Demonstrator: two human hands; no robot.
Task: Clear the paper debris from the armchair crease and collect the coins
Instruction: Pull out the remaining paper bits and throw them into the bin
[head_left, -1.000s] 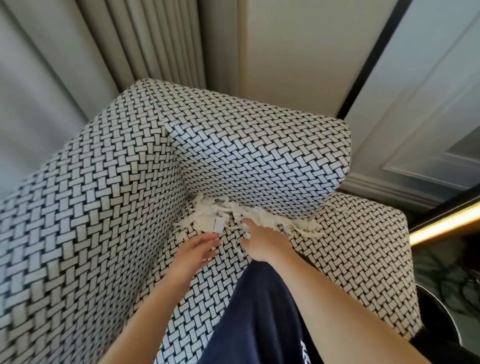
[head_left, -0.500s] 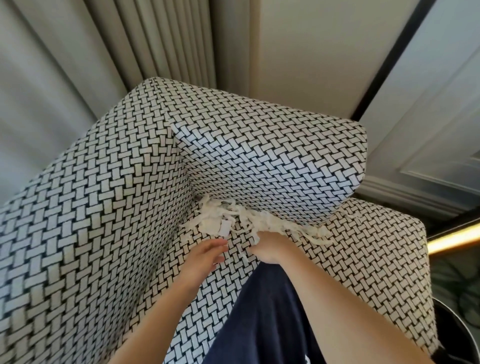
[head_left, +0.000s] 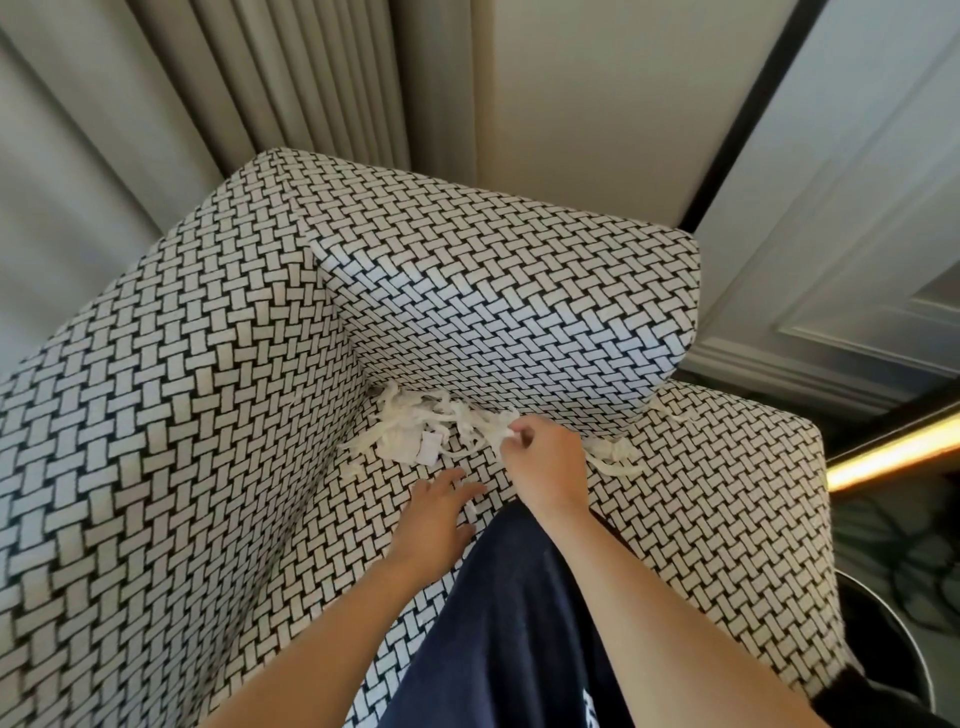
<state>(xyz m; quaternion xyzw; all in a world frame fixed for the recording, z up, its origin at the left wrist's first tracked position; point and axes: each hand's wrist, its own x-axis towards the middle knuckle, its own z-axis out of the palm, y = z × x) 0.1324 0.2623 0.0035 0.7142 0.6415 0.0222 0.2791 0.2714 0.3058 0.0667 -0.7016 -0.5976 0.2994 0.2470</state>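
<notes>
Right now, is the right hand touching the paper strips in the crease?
Touching. The head view shows the right hand with fingertips pinching the paper strips.

Paper strips (head_left: 415, 428) in armchair (head_left: 171, 415) crease; right hand (head_left: 543, 460) on them, left hand (head_left: 434, 522) nearer.

Two bare forearms are seen, with no sleeves, watches or rings visible on them. The left hand (head_left: 434, 525) and the right hand (head_left: 545, 467) are uncovered, without gloves. A dark navy garment (head_left: 498, 623) of plain, smooth cloth is worn on the leg or lap, and a small white printed marking is glimpsed near its lower edge.
</notes>
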